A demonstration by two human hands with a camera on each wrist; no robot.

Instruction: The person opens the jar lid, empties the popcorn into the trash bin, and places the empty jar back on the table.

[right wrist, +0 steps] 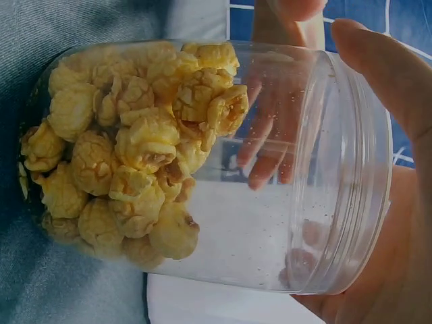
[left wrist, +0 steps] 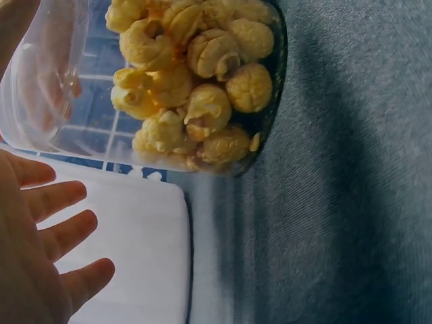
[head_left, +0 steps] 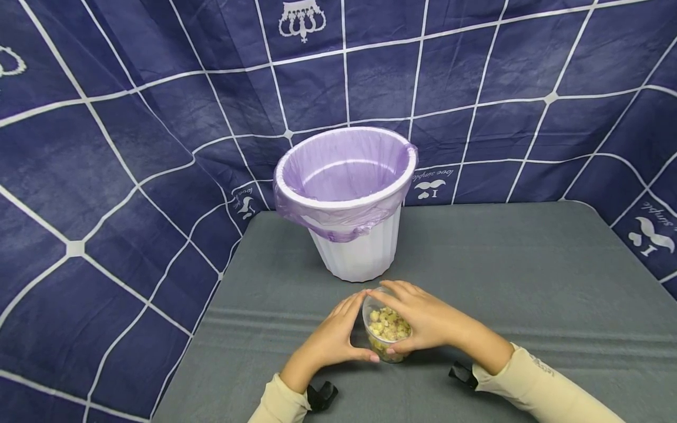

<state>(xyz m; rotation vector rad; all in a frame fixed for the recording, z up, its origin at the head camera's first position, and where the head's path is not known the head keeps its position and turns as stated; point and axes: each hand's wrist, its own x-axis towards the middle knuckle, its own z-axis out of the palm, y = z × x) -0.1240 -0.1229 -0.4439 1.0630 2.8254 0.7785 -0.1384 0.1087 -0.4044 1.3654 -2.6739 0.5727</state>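
Observation:
A clear plastic jar (head_left: 388,329), partly filled with yellow caramel popcorn (right wrist: 128,155), stands upright on the grey cloth. My right hand (head_left: 431,320) holds the jar around its top, thumb on the near side and fingers across the far side. Its thumb also shows at the clear ridged upper edge in the right wrist view; whether that edge is a lid I cannot tell. On the jar's left side is my left hand (head_left: 334,341), its fingers straight and spread in the left wrist view (left wrist: 34,236); its fingertips come close to the right hand's.
Behind the jar stands a white bin (head_left: 357,252) lined with a thin purple bag (head_left: 344,161). Grey cloth (head_left: 529,264) covers the table. Blue curtains (head_left: 460,76) with white grid lines hang at the back and sides. Black straps (head_left: 321,396) sit at both wrists.

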